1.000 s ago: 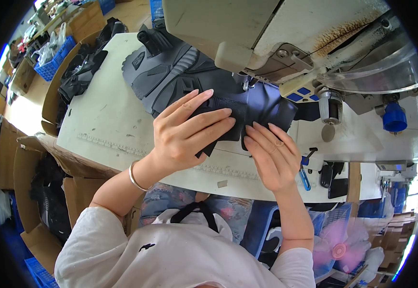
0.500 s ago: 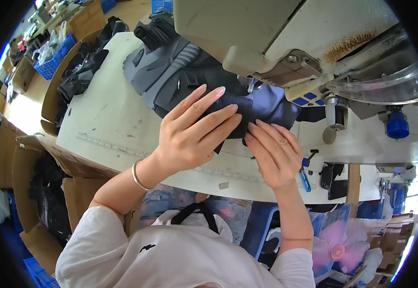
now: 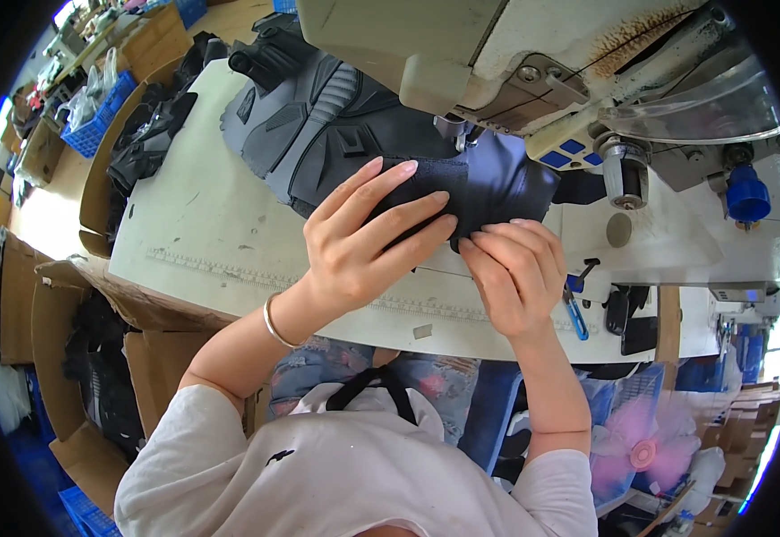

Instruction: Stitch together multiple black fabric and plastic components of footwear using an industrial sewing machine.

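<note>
A black, ridged, moulded piece point(image 3: 350, 136) lies at twelve o'clock beneath the cream metal sewing machine point(image 3: 533, 49). The left hand point(image 3: 347, 234) spreads atop it; the right hand point(image 3: 515, 276) curls at its four-o'clock edge, whether pinching I cannot tell.

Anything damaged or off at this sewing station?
Yes: a rust-brown stain on the sewing machine's pale housing, upper right; looks like corrosion or grime. The white tabletop has dark marks. Nothing clearly wrong on the visible part of the black workpiece.

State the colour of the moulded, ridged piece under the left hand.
The moulded piece is dark grey to black, clearest in head view.
</note>
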Demonstrator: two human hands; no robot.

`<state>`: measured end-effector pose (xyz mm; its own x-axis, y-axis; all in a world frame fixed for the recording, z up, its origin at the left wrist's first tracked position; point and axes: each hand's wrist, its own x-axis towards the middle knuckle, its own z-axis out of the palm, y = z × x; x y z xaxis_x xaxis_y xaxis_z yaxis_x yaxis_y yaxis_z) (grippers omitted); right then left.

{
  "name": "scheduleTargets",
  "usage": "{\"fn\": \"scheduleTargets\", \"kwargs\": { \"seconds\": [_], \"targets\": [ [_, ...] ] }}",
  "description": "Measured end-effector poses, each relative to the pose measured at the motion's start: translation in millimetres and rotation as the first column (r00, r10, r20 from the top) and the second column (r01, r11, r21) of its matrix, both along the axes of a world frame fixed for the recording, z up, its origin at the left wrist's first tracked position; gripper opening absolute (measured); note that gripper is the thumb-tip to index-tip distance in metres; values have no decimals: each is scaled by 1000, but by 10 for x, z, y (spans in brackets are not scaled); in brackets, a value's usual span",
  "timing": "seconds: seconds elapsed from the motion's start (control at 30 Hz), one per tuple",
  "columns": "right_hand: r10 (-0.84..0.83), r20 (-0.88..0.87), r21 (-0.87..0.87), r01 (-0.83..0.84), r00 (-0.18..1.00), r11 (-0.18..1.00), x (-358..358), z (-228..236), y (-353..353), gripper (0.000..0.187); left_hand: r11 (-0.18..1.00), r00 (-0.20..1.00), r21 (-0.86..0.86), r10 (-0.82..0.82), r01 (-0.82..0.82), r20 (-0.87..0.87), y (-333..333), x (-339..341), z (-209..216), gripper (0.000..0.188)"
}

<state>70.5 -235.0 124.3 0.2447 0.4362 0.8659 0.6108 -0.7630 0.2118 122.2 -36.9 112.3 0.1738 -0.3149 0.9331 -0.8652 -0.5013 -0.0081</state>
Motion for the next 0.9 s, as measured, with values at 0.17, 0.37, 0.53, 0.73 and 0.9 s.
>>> {"fn": "scheduleTargets", "kwargs": {
  "seconds": [0.17,0.37,0.53,0.73,0.9],
  "targets": [
    [-15,-4,-31,15,1000,999,-30,33,47,14,999,999,-23,27,-27,38,34,7,-44,22],
    [-3,-18,-25,2,1000,1000,-16,25,53,12,997,990,-11,74,-73,120,28,32,-65,17],
    [0,-67,-27,-1,998,1000,-6,107,-29,12,996,991,22,81,-84,105,36,-3,-4,13],
    [-51,-114,-59,45,992,997,-18,104,-68,14,997,997,33,61,-63,56,32,-9,61,9],
    [-51,-125,-49,45,991,998,-44,106,-19,14,999,998,25,39,-40,57,85,52,57,9]
  ]
}}
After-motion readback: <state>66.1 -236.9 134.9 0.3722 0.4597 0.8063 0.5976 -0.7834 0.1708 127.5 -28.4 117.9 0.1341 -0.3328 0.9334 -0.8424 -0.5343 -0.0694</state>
